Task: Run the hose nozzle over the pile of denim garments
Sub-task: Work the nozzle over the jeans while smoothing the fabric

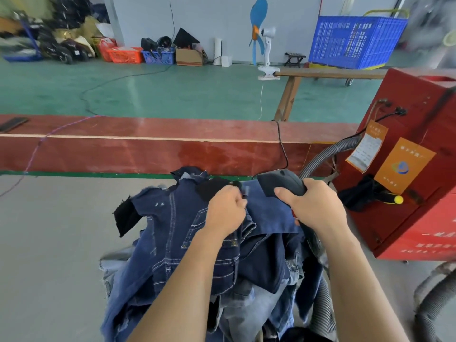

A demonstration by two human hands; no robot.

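Your two bare forearms reach in from the near edge, over the pile of denim garments (197,255) heaped on the grey table (49,243) right in front of you. Your left hand (225,213) sits at the far side of the pile, its fingers curled and pinching a dark scrap of fabric on the top garment. Your right hand (313,206) is wrapped round the black nozzle (278,183), whose wide mouth points left toward your other hand, just above the blue cloth. From the nozzle a grey ribbed hose (323,159) curves away to the right into the red machine (407,156), which stands just beside the pile and carries orange tags on its front. More ribbed hose lies at the near right. Beyond the pile runs a long red board (148,144), then a green floor, with a blue crate (355,43) and a small blue fan (259,33) against the far wall.
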